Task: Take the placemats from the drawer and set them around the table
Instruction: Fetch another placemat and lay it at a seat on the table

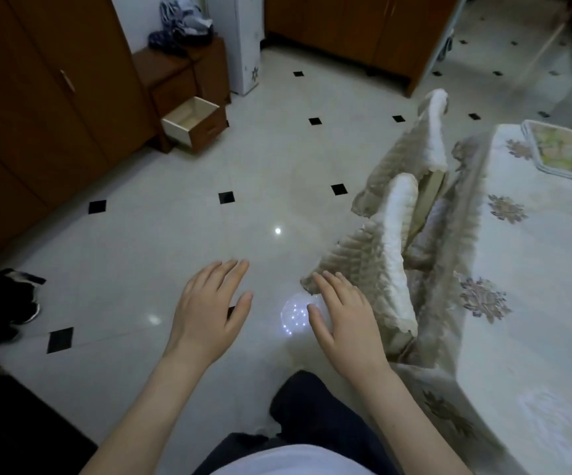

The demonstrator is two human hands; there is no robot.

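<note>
A small wooden drawer stands pulled out at the upper left, and its pale inside looks bare. One placemat with a green floral print and a light border lies on the table at the far right. My left hand and my right hand hover over the floor with fingers straight, holding nothing. The right hand is close to the back of a covered chair.
Two chairs with beige quilted covers are tucked against the table's left side. Tall brown wardrobes line the left wall. Dark shoes lie at the left edge. White tiled floor spreads between drawer and table.
</note>
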